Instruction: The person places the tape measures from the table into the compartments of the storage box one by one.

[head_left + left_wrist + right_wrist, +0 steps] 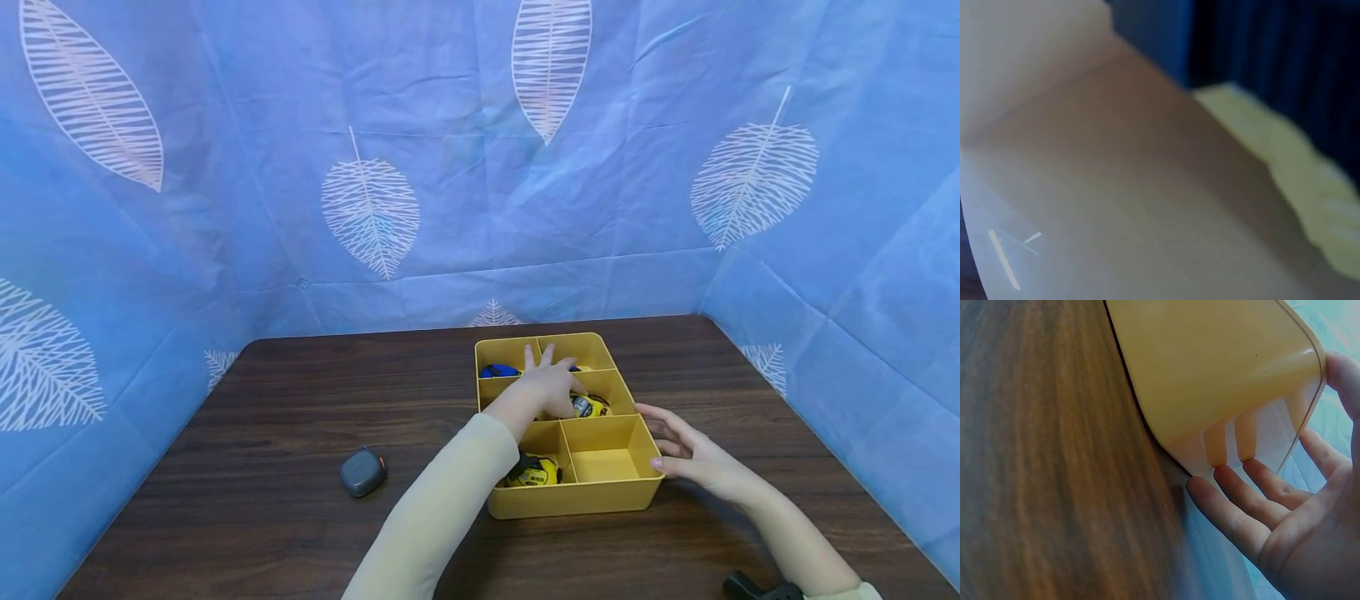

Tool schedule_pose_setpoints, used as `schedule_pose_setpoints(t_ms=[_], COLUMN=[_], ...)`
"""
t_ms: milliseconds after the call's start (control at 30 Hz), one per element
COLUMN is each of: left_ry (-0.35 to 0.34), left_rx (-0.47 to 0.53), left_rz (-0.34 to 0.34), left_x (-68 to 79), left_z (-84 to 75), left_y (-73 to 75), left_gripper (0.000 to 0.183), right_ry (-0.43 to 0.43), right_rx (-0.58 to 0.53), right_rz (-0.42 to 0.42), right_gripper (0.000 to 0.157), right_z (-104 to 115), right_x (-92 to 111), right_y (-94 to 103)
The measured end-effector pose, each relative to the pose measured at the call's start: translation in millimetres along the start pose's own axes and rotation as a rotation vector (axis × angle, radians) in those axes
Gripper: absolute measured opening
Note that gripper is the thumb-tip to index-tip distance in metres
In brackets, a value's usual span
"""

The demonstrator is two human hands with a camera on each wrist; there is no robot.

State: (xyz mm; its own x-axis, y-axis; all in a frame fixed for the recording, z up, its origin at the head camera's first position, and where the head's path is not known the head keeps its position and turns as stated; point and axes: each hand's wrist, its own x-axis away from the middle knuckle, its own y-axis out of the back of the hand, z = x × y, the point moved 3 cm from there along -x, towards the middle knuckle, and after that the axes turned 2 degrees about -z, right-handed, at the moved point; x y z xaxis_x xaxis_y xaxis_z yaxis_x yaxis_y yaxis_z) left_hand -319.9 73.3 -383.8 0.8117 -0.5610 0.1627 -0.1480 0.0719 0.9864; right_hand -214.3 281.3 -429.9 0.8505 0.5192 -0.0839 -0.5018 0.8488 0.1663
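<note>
A yellow divided organizer box (567, 500) stands on the table. My left hand (547, 390) reaches over its middle and back compartments with fingers spread. Beside that hand, a yellow and black tape measure (589, 406) lies in the middle right compartment. Another yellow and black tape measure (538, 472) is in the front left compartment, and a blue object (498, 371) shows in the back left one. The left wrist view is blurred. My right hand (693, 454) rests its fingertips against the box's right side; the right wrist view shows them extended along the wall.
A small dark grey rounded case (363, 472) lies on the brown wooden table (300, 400), left of the box. The front right compartment (606, 463) shows its bare floor. A blue leaf-patterned cloth (450, 208) surrounds the table's back and sides.
</note>
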Motion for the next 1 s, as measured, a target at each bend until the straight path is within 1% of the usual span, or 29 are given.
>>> schedule_pose_setpoints(t_ms=[100, 367, 567, 767, 1000], left_ry=[0.012, 0.018, 0.011, 0.0, -0.013], left_rx=[-0.012, -0.041, -0.02, 0.008, 0.034], left_rz=[0.008, 0.006, 0.007, 0.009, -0.006], left_x=[0.5, -0.4, -0.6, 2.1, 4.0], left_z=[-1.6, -3.5, -2.7, -2.4, -1.9], left_y=[0.1, -1.1, -2.7, 0.0, 1.3], left_gripper=[0.04, 0.034, 0.035, 0.037, 0.041], right_ry=[-0.008, -0.013, -0.012, -0.014, -0.019], right_rx=[0.003, 0.016, 0.016, 0.012, 0.016], right_rz=[-0.005, -0.02, -0.018, -0.014, -0.017], right_gripper=[0.067, 0.068, 0.068, 0.068, 0.069], right_z=[-0.1, -0.8, -0.6, 0.6, 0.6], right_x=[0.0, -0.1, 0.1, 0.4, 0.4], right_y=[-0.1, 0.2, -0.4, -1.1, -0.1])
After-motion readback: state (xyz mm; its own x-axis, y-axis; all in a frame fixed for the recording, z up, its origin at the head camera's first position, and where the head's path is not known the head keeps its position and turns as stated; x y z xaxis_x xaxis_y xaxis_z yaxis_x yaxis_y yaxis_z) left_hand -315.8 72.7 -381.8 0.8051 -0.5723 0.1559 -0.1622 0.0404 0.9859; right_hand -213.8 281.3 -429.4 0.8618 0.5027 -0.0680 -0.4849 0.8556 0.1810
